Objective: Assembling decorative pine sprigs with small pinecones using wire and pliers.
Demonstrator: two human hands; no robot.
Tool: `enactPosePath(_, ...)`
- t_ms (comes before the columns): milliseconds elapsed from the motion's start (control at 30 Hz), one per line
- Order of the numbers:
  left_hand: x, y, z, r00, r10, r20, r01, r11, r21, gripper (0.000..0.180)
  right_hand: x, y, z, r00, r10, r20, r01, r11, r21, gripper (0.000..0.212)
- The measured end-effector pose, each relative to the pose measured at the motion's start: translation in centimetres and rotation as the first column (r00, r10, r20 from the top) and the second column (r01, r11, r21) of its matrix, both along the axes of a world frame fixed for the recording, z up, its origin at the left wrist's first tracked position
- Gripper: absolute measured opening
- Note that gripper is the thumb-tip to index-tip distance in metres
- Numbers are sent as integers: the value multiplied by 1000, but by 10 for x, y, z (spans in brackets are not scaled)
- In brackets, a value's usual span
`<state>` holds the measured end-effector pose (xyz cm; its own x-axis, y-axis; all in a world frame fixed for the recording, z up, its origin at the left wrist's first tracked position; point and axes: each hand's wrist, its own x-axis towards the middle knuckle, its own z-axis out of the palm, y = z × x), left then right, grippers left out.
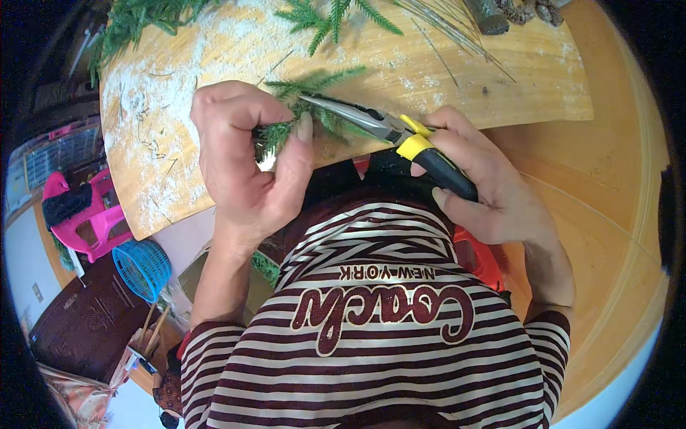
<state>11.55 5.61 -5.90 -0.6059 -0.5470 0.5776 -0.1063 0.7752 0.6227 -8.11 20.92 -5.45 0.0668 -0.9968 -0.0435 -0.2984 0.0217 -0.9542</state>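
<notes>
Head view: pinching green sprig (279, 136) in left hand (239, 157), upper centre of frame; gripping pliers (386, 127) with right hand (493, 179), hands apart; could perhaps nip left thumb (296, 154) through slipping of pliers

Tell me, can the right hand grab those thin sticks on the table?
Probably not just now: the right hand is busy holding the yellow-and-black pliers. Nothing seems to block its way to the thin sticks, though.
</notes>
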Motion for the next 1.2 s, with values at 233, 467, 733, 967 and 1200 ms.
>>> enactPosePath(233, 0, 0, 2, 997, 37, 73, -22, 979, -201, 24, 4, -5, 2, 999, 5, -36, -7, 999, -36, 31)
enactPosePath(467, 7, -3, 6, 986, -16, -166, 111, 810, 577, 22, -1, -11, -1, 997, 51, -64, -60, 989, -136, 34)
enactPosePath(733, 9, -19, 7, 870, -157, -467, 493, 307, 814, 21, -9, -23, -5, 992, 101, -80, -115, 975, -191, 33)
enactPosePath(967, 9, -22, 3, 846, -185, -500, 534, 285, 796, 18, -9, -24, -7, 986, 137, -98, -145, 986, -81, 34)
enactPosePath(1200, 15, -8, 12, 978, 2, -209, 121, 810, 574, 16, 2, -26, 6, 997, 7, -74, -15, 994, -106, 35)
